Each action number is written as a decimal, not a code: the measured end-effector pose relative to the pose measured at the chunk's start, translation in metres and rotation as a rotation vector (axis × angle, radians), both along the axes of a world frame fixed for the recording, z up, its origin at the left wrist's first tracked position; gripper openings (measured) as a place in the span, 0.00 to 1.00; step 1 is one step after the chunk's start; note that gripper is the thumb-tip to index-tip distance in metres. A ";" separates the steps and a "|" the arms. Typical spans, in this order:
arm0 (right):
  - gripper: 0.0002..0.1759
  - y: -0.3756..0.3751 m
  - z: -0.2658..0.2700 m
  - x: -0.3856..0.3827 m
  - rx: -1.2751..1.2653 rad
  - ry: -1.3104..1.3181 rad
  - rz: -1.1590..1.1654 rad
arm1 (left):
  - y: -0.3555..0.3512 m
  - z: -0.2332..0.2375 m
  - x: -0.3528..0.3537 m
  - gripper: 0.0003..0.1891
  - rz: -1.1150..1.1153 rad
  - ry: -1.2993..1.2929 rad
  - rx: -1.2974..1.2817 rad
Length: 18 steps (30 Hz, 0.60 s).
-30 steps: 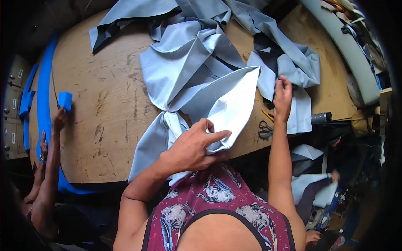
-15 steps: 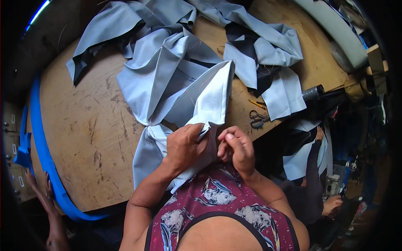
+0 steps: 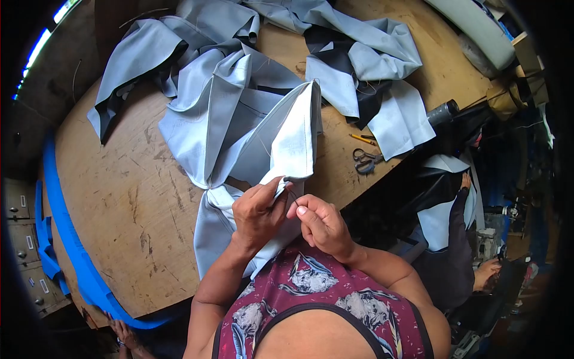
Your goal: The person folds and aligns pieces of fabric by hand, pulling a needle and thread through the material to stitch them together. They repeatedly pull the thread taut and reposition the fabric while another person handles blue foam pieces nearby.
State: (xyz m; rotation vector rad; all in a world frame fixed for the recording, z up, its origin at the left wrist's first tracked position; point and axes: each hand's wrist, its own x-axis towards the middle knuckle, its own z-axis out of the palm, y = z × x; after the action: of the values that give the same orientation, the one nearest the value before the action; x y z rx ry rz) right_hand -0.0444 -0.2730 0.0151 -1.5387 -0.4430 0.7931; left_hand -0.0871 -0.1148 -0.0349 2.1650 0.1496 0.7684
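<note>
A light grey sewn cover (image 3: 293, 137) with raised seams lies partly on the wooden table and hangs down to my lap. My left hand (image 3: 258, 212) is closed on its folded lower edge, fingers pinching the material. Close beside it, my right hand (image 3: 323, 226) pinches a thin dark strand (image 3: 293, 195) that runs up to that edge near the left fingertips. A pair of dark-handled scissors (image 3: 365, 161) and a yellow pencil (image 3: 363, 139) lie on the table to the right of the cover.
More grey and black material (image 3: 382, 57) is heaped across the back of the wooden table (image 3: 128, 209). Blue strips (image 3: 63, 221) line its left edge. A co-worker's sleeved arm (image 3: 457, 233) is at the right by a machine; another person's hand (image 3: 122, 334) shows at lower left.
My right hand has moved left and up to my left hand, and the thin strand now shows in its fingers. The view has shifted slightly; the hand at lower left has moved right and down.
</note>
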 end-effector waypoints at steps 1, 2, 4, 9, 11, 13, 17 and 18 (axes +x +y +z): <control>0.13 0.000 0.000 0.000 -0.004 -0.004 0.005 | 0.000 -0.001 0.000 0.16 0.000 0.001 -0.013; 0.13 0.001 0.000 0.001 -0.003 -0.004 0.005 | 0.000 -0.001 0.000 0.16 0.000 0.003 -0.026; 0.13 0.002 0.001 0.000 -0.003 -0.012 0.006 | 0.000 0.000 0.000 0.16 -0.001 -0.002 -0.021; 0.14 0.004 -0.002 -0.001 0.019 0.017 -0.004 | -0.001 -0.003 0.000 0.16 -0.006 -0.028 -0.020; 0.14 0.005 -0.001 -0.001 0.028 0.054 -0.002 | -0.001 -0.004 0.000 0.17 -0.001 -0.052 0.060; 0.13 0.006 0.005 0.000 0.087 0.285 0.003 | 0.000 -0.005 0.000 0.17 0.002 -0.064 0.089; 0.13 0.007 0.013 0.003 0.089 0.447 -0.021 | 0.001 -0.002 0.000 0.18 -0.031 -0.067 0.156; 0.12 0.007 0.008 0.002 0.111 0.433 -0.038 | 0.002 0.000 0.001 0.18 -0.031 -0.069 0.157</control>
State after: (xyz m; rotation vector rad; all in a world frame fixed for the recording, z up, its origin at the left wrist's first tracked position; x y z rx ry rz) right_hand -0.0425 -0.2657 0.0234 -1.2247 -0.1342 1.0241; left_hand -0.0861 -0.1131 -0.0352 2.2792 0.0202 0.8602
